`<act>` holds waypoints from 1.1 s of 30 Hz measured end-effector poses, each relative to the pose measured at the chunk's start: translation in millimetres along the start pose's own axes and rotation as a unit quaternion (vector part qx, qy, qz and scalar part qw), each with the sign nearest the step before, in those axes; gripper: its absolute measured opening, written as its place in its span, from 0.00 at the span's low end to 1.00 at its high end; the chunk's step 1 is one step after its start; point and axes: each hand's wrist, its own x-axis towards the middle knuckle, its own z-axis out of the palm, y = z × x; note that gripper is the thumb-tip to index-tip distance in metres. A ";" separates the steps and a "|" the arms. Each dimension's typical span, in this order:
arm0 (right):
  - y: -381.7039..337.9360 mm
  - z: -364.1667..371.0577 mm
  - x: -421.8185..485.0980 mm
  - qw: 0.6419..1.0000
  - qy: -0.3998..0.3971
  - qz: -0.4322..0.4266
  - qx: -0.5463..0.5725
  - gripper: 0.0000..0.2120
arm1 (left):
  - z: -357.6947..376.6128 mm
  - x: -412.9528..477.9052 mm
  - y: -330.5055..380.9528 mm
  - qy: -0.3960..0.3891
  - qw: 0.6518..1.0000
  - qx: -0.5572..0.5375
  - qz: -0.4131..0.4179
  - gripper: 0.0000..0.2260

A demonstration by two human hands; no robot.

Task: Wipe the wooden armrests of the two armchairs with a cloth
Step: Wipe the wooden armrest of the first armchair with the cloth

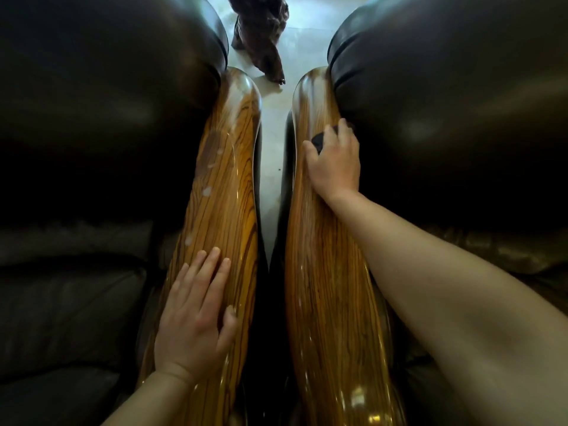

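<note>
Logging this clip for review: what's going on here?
A person leans over two dark armchairs set side by side. The right hand presses a dark cloth onto the right armrest, partway along it. The left hand lies flat and empty on the left armrest, which shows pale spots further up. A dark brown object sits on the floor beyond.

A pale, glossy floor (302,32) shows as a bright strip running up the middle and widening toward the far end. On that floor, at the far end of the strip, stands a dark reddish-brown carved wooden piece (261,29), gnarled and shiny, tapering to a point that reaches down onto the floor. A tiny dark speck (279,169) lies on the floor nearer than the carving.
</note>
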 end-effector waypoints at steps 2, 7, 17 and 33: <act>4.1 -8.3 -30.5 0.995 -0.032 -0.089 0.004 0.28 | -2.4 0.2 1.3 -0.004 1.000 -0.003 -0.002 0.29; 57.7 -43.8 -132.4 0.948 -0.145 -0.284 -0.010 0.26 | -2.9 -0.5 2.8 -0.014 1.000 -0.007 -0.011 0.29; 62.8 -32.6 -130.4 0.991 -0.083 -0.103 0.001 0.29 | -0.7 -2.0 1.1 0.006 1.000 -0.007 0.000 0.29; 63.0 -20.8 -172.5 0.993 0.062 0.010 0.096 0.18 | -12.9 -30.0 -14.9 0.000 0.999 0.034 -0.008 0.27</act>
